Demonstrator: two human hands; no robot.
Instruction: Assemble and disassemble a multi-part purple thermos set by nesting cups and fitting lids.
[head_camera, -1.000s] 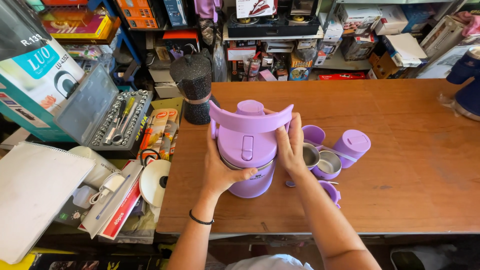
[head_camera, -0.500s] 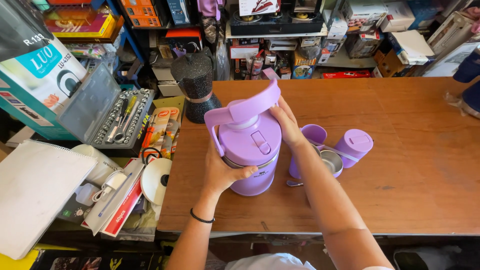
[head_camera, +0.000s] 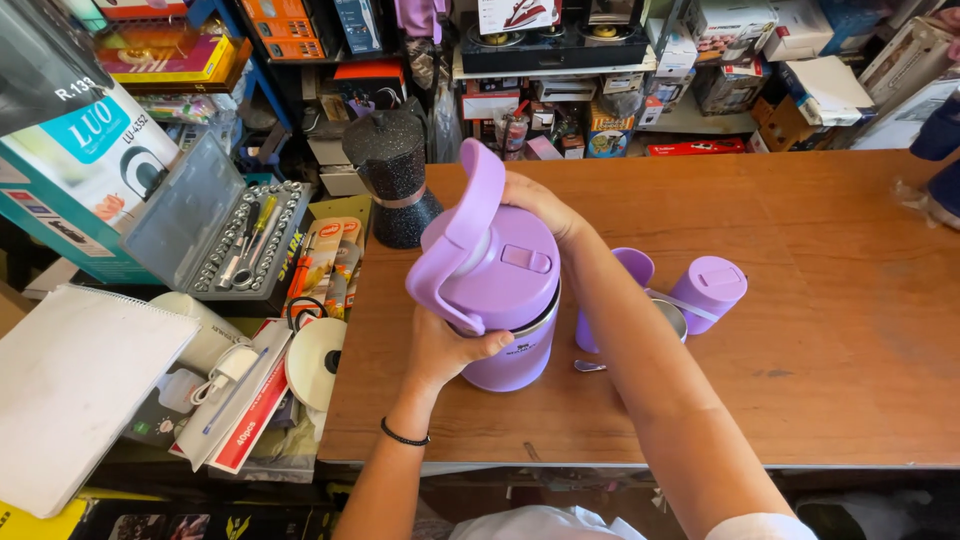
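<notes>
shop | shelves (head_camera: 600, 60) of boxed appliances | wooden counter (head_camera: 820, 330)

Upright lilac flask (head_camera: 505, 300), handle raised

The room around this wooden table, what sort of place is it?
Probably a small household-goods shop or its stockroom. Shelves behind the table are crammed with boxed appliances, a socket tool set lies open at the left, and both hands grip a new-looking lilac flask.
</notes>
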